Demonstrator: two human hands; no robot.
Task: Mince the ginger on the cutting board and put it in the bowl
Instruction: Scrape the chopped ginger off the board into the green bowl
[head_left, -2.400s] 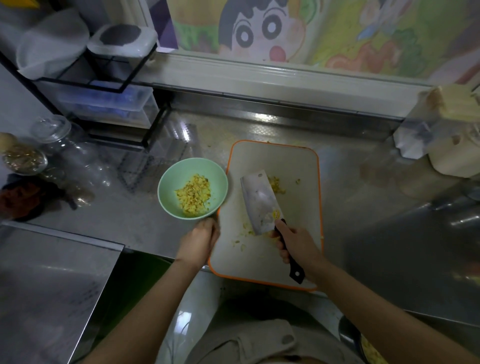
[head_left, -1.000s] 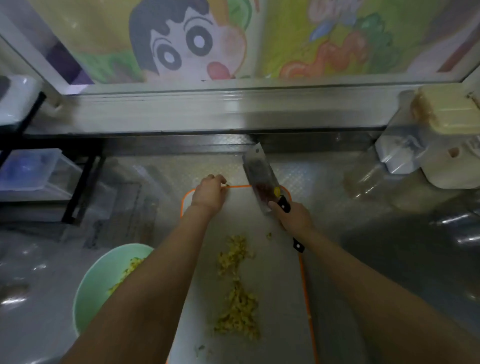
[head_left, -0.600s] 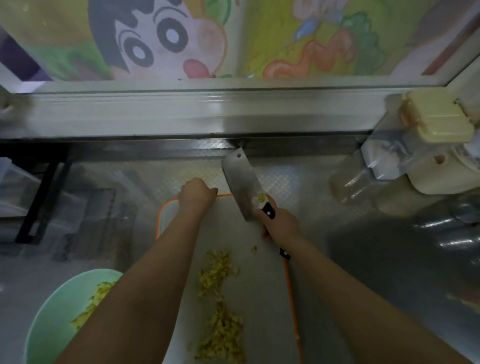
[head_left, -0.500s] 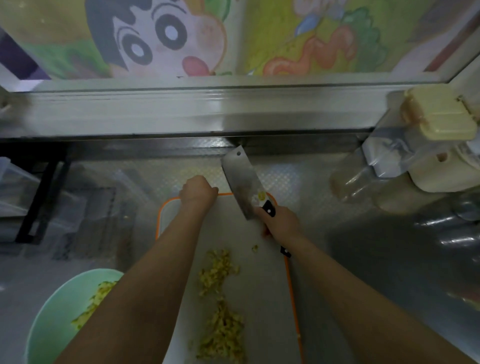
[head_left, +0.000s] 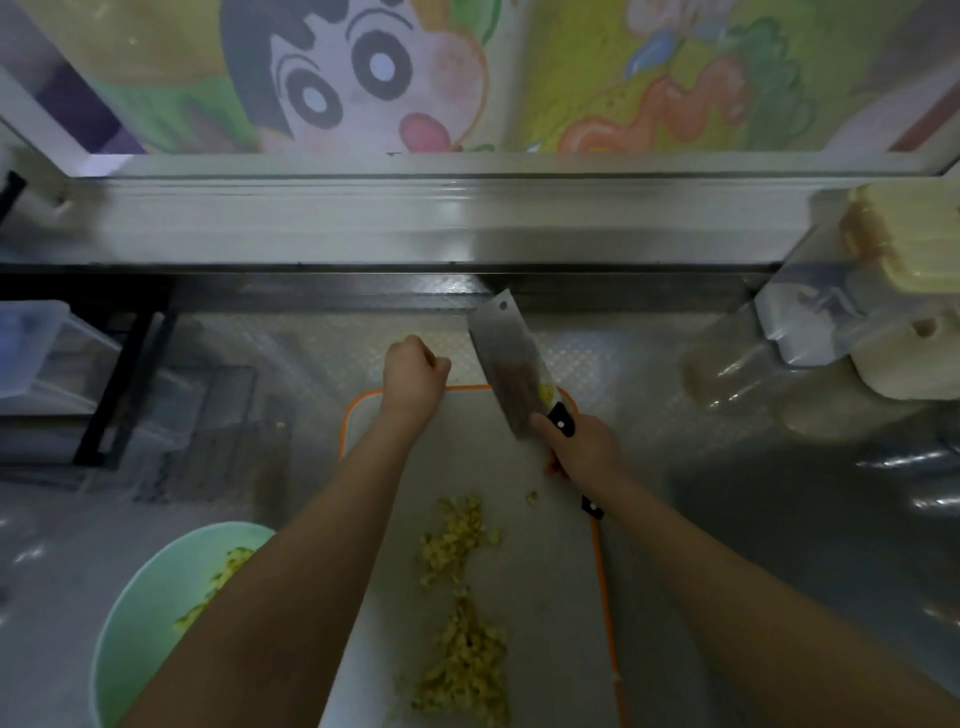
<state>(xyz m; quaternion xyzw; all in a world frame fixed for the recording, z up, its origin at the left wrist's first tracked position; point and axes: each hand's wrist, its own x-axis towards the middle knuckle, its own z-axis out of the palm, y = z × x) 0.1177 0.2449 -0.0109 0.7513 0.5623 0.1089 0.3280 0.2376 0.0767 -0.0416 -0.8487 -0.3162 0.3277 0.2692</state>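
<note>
Head: ginger (head_left: 460, 540) (minced) near right hand (head_left: 582, 447)

The single head-worn camera is looking forward and steeply down, facing the desk (head_left: 322, 353) and the cartoon panel (head_left: 363, 78) behind it. It is sitting close above the cutting board (head_left: 483, 462), with both forearms reaching away from the lens.
</note>
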